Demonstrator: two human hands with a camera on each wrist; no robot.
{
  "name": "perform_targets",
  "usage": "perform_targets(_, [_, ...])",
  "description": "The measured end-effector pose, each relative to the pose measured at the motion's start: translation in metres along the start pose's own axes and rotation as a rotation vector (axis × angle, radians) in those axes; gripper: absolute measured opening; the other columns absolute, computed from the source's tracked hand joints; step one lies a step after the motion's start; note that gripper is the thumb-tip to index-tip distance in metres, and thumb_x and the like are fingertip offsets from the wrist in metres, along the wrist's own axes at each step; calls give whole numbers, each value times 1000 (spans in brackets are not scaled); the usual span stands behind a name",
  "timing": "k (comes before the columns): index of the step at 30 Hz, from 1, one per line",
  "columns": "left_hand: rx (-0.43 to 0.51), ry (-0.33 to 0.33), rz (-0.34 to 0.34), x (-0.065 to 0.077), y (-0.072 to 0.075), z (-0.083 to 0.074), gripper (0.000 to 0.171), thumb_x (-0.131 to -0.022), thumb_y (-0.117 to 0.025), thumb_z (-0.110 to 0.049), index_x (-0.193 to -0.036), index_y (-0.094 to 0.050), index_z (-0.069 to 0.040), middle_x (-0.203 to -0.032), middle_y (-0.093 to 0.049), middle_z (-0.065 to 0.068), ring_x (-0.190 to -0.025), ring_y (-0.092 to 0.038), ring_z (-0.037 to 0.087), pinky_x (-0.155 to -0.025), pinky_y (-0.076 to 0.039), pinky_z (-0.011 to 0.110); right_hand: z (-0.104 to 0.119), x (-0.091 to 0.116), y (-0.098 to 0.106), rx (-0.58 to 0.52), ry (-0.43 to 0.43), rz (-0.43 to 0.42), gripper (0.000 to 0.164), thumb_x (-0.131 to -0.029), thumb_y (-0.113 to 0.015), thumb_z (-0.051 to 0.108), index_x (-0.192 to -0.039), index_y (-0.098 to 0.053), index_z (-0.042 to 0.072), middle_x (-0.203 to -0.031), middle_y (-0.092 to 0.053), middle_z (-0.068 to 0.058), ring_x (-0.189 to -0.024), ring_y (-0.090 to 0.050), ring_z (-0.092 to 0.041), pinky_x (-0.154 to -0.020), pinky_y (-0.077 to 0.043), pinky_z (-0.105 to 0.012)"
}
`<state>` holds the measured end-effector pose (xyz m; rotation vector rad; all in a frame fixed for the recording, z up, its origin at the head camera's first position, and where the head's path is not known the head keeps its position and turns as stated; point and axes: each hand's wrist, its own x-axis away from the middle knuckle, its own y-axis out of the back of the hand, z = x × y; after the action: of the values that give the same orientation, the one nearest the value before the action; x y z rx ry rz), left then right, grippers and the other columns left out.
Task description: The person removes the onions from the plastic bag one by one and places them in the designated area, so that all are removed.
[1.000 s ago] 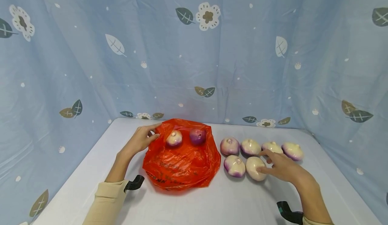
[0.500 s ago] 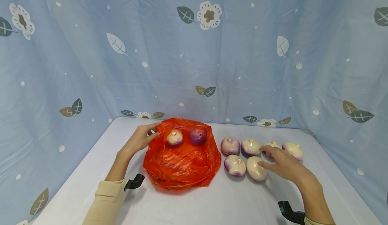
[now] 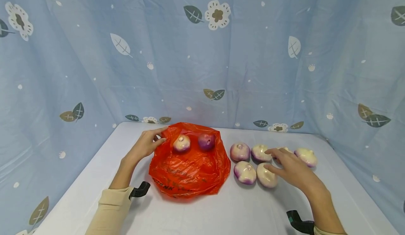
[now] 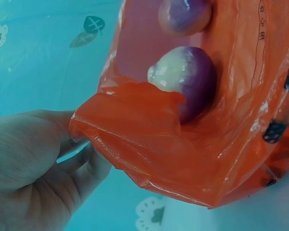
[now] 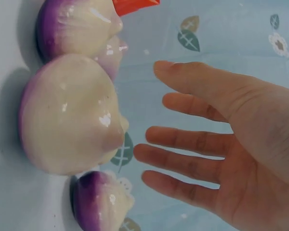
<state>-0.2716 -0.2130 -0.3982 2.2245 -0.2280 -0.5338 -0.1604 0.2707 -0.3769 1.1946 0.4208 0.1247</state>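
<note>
The left hand pinches the left edge of a red plastic bag between thumb and fingers. The bag lies with its mouth open on the white table, and inside it, near the far edge, are a pale onion and, beside it, a darker purple onion. To the right of the bag are six purple-white onions, four in the far row and two in the near row. The right hand is above the right part of this group; its fingers are extended and released, and in the right wrist view they are apart from the onions. Behind the table hangs a blue curtain with leaves and flowers.
</note>
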Motion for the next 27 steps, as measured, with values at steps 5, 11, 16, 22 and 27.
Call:
perform_targets(5, [4, -3, -2, 0, 0, 1, 49, -91, -67, -5, -138, -56, -5, -116, -69, 19, -72, -61, 16, -54, -52, 20, 7, -3, -5, -21, 5, -27, 44, -88, -72, 34, -124, -61, 11, -118, -65, -12, -99, -65, -27, -82, -54, -46])
perform_targets(11, [7, -6, -3, 0, 0, 1, 49, -91, -67, -4, -138, -56, -5, -117, -68, 19, -72, -62, 16, -55, -52, 18, 18, -7, -15, -31, 51, -60, 41, -88, -72, 30, -123, -62, 12, -119, -64, -10, -100, -68, -28, -83, -56, -46])
perform_targets(16, [5, -1, -6, 0, 2, 1, 48, -91, -67, -5, -138, -56, -5, -116, -69, 19, -72, -62, 16, -55, -52, 19, 29, -11, -21, -31, 60, -40, 40, -87, -74, 29, -122, -63, 14, -120, -65, -10, -104, -68, -31, -88, -55, -50])
perform_targets(22, [-1, 4, -1, 0, 2, 1, 48, -92, -66, -7, -139, -56, -6, -105, -71, 16, -70, -61, 14, -53, -51, 22, 46, -19, -26, 13, 50, 12, 43, -89, -71, 36, -126, -62, 15, -121, -65, -10, -109, -64, -30, -96, -50, -56])
perform_targets(27, [5, 5, -3, 0, 3, 1, 48, -92, -66, -7, -139, -55, -6, -103, -71, 15, -69, -60, 14, -53, -51, 22, 61, -30, -28, -13, 11, 78, 50, -89, -69, 44, -132, -59, 21, -133, -61, -12, -120, -60, -34, -98, -48, -56])
